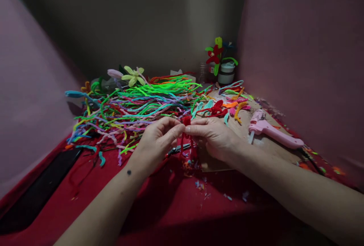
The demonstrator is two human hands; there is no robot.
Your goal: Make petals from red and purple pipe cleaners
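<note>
Near the centre of the frame I see both hands meeting over a small fuzzy red piece (187, 121), the left hand (159, 140) and the right hand (213, 136) each pinching it between thumb and finger. Just below them, scissors (179, 149) lie on the red-covered bench (159, 212). Bright fuzzy stems (159, 100) are heaped across the left and middle of the frame, a pale yellow flower (132, 76) at their back. Over on the right, a pink glue gun (274, 132) rests on a brown board (239, 130), near some loose coloured loops (234, 104).
</note>
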